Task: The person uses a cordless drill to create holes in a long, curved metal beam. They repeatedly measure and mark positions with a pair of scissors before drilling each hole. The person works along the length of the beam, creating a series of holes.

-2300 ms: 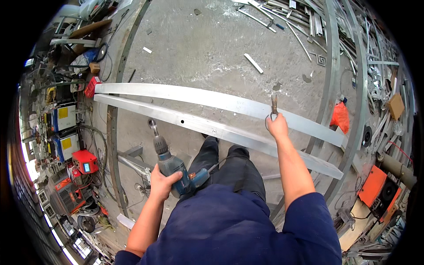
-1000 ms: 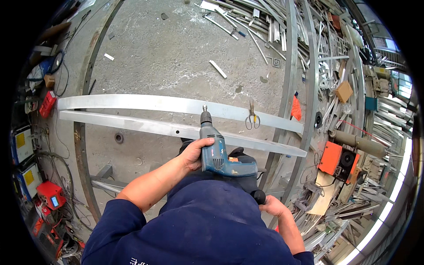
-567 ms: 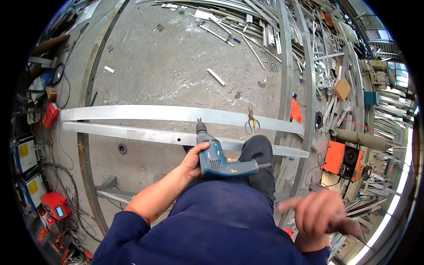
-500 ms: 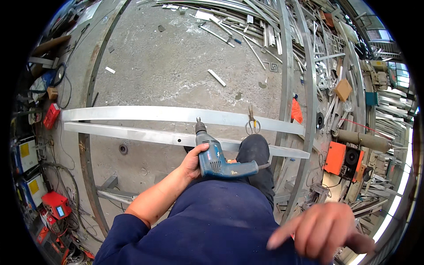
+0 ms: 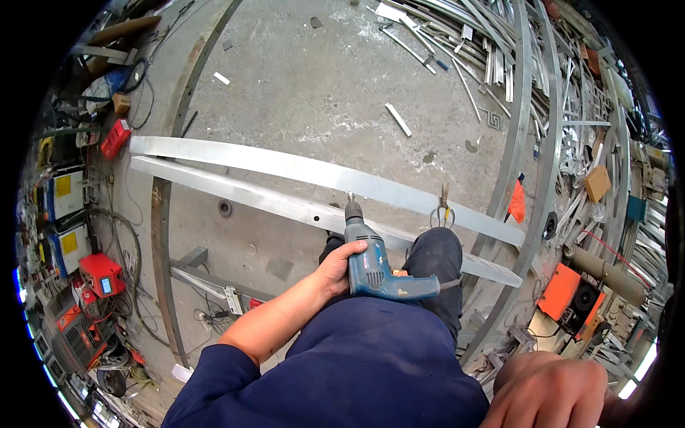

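Note:
My left hand (image 5: 341, 269) is closed around the body of a blue power drill (image 5: 372, 261). The drill lies sideways against my lap, its chuck pointing away from me and its handle to the right, with a cable at the handle's end. At the lower right, near my side, is my right hand (image 5: 546, 392). Its fingers are bent and close together; the fingertips are cut off by the picture's edge, so anything in them is hidden. Beyond the drill lie two long silvery metal bars (image 5: 285, 165), the nearer one with a dark hole. Scissors (image 5: 443, 209) rest on the farther bar.
The bars span a rusty rail (image 5: 163, 235) at left and steel rails (image 5: 524, 107) at right. Metal offcuts (image 5: 492, 50) pile up at far right. An orange machine (image 5: 571, 296) stands at right, a red one (image 5: 101, 274) at left, with cables on the floor.
My view has turned and shifted, so the bars now slant down to the right. My right hand has moved lower, its fingers now bent down. The left hand keeps hold of the drill.

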A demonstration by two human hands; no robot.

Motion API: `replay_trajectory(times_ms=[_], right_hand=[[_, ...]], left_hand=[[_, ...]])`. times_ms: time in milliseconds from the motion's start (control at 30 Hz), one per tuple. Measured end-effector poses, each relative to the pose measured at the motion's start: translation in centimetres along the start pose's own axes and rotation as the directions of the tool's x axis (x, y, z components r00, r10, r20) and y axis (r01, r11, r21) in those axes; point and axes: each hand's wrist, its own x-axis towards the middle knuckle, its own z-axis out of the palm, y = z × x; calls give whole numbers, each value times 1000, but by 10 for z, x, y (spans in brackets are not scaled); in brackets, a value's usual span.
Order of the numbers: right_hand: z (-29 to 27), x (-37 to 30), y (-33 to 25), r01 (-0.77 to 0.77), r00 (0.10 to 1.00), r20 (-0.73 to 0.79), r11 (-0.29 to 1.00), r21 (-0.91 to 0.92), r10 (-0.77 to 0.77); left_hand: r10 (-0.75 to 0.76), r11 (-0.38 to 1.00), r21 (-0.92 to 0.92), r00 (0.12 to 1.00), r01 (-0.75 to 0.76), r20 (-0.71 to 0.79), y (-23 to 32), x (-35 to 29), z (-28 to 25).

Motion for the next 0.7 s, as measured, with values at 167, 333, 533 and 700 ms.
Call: replay_trajectory(times_ms=[167, 333, 533, 700], right_hand=[[-22, -2, -5, -32, 999, -16, 999, -7, 32], [-32, -6, -5, -69, 994, 81, 998, 8, 68], [-101, -59, 37, -673, 739, -669, 110, -731, 76], [-175, -160, 128, -506, 575, -783, -648, -569, 239]], left_hand=[[-39, 999, -10, 998, 40, 41, 2, 12, 9], [-39, 996, -75, 999, 41, 26, -14, 22, 8], [-55, 979, -194, 997, 66, 60, -30, 42, -9], [-124, 978, -173, 992, 119, -17, -55, 75, -12]])
